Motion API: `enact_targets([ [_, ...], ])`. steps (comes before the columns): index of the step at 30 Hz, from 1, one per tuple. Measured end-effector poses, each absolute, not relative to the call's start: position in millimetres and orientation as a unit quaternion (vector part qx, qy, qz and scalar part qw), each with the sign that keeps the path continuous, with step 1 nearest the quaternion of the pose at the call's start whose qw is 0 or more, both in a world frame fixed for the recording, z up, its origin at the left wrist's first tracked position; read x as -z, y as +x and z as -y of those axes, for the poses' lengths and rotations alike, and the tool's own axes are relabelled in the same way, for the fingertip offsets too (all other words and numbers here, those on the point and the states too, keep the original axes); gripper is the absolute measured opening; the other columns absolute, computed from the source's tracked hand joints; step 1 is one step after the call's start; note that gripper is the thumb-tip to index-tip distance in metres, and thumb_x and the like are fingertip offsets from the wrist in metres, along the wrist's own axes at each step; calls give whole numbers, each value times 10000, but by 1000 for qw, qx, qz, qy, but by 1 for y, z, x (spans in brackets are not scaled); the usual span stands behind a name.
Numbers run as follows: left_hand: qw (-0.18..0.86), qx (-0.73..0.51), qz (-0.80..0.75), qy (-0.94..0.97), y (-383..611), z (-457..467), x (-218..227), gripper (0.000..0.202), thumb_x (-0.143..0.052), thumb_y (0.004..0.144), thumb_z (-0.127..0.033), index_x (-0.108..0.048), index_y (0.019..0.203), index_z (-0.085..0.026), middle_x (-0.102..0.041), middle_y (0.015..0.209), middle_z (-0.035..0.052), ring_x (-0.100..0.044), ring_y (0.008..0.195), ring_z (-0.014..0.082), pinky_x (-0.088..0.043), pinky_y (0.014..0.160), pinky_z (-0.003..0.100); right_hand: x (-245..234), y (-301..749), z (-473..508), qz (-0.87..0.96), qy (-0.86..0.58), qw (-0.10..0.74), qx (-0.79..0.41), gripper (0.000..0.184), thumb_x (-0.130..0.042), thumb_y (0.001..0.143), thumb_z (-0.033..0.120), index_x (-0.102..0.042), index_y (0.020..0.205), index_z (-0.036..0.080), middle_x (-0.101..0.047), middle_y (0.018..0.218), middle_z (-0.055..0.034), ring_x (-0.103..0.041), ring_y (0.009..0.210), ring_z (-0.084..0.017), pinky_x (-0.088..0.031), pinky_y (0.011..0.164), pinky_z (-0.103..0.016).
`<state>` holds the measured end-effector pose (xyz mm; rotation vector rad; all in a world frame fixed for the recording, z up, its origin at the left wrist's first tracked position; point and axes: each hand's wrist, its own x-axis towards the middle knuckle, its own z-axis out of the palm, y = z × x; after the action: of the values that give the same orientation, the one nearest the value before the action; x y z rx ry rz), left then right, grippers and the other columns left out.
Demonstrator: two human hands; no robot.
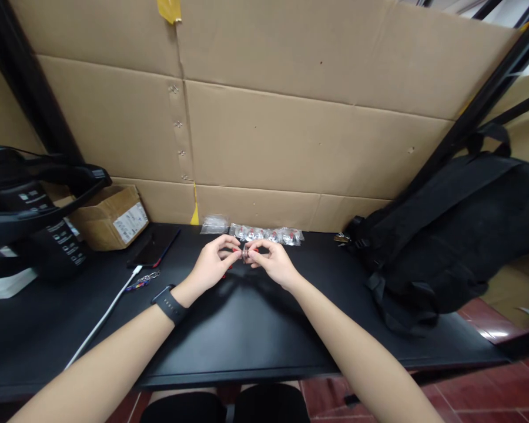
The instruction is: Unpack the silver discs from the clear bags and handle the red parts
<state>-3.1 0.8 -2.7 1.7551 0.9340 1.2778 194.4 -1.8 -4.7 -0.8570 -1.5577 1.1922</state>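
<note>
Both hands meet over the black surface (247, 335), just in front of a row of small clear packets (268, 235) that lies along the back edge against the cardboard wall (300, 135). The left hand (211, 264) and the right hand (274, 262) each pinch a small metal ring (245, 254) between thumb and fingertips, so both grips are closed down tight on it from opposite sides. The ring is held a little above the surface, directly in front of the middle of the packets. Small red spots show at the fingertips, too small to tell what they are. A dark watch (170, 304) sits on the left wrist. To the left of the packets lie a dark phone (155, 247), a keychain (141, 281) and a white cable (108, 311) that runs toward the near edge. Further left of the packets stands a cardboard box (110, 217) with a white label, and beyond it a black machine (26, 205). To the right of the packets a black backpack (458, 241) leans at the end of the surface.
</note>
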Motion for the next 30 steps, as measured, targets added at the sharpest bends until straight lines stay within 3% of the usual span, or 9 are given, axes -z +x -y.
enact_targets([
  [4,377,-493,-373,690,-1,1,1,244,-730,811,-341,-638,971,-182,-693,945,59,-703,889,190,-617,789,328,6,195,2,626,-352,465,-518,330,-763,802,484,-648,897,189,-686,1158,-76,-757,747,-163,-606,649,-263],
  [9,358,-495,-377,695,1,2,3,200,-704,830,-335,-647,949,-184,-690,932,48,-707,856,182,-612,788,319,7,195,0,612,-343,469,-537,441,-780,794,446,-654,1172,257,-678,1135,-54,-758,724,-158,-614,651,-272],
  [13,349,-502,-373,699,0,0,4,194,-701,830,-336,-647,934,-180,-696,943,54,-709,867,187,-608,785,308,9,195,-2,614,-326,473,-542,472,-841,724,388,-700,1146,232,-684,1120,-54,-760,767,-185,-617,680,-294],
  [18,352,-489,-376,704,-2,-1,6,213,-697,837,-357,-642,939,-178,-703,941,50,-715,848,182,-605,784,301,13,197,-6,613,-340,468,-538,640,-925,588,323,-694,1178,230,-679,1134,-55,-748,745,-177,-616,712,-313],
  [23,335,-444,-378,740,-6,-9,9,228,-647,879,-401,-644,981,-197,-721,973,42,-721,880,192,-590,832,324,13,200,-5,645,-369,441,-504,654,-923,578,350,-690,1178,233,-679,1155,-62,-736,762,-170,-606,730,-307],
  [26,225,-384,-436,783,-22,-25,12,270,-569,927,-434,-700,1033,-222,-725,1145,64,-685,1071,239,-521,992,408,9,202,-5,651,-392,441,-476,629,-903,596,342,-682,1174,230,-678,1157,-62,-715,734,-149,-598,731,-304],
  [28,98,-329,-509,790,-39,-38,15,282,-572,915,-408,-739,1045,-221,-640,1352,92,-583,1261,305,-424,1096,488,7,205,-6,650,-407,448,-461,602,-883,619,325,-673,1175,229,-670,1169,-62,-704,721,-134,-589,740,-299],
  [30,14,-257,-584,769,-58,-51,17,324,-587,890,-376,-733,1141,-231,-559,1462,98,-483,1362,358,-387,1098,555,7,209,-7,647,-418,451,-451,579,-863,639,311,-661,1175,230,-658,1187,-62,-699,717,-125,-581,746,-295],
])
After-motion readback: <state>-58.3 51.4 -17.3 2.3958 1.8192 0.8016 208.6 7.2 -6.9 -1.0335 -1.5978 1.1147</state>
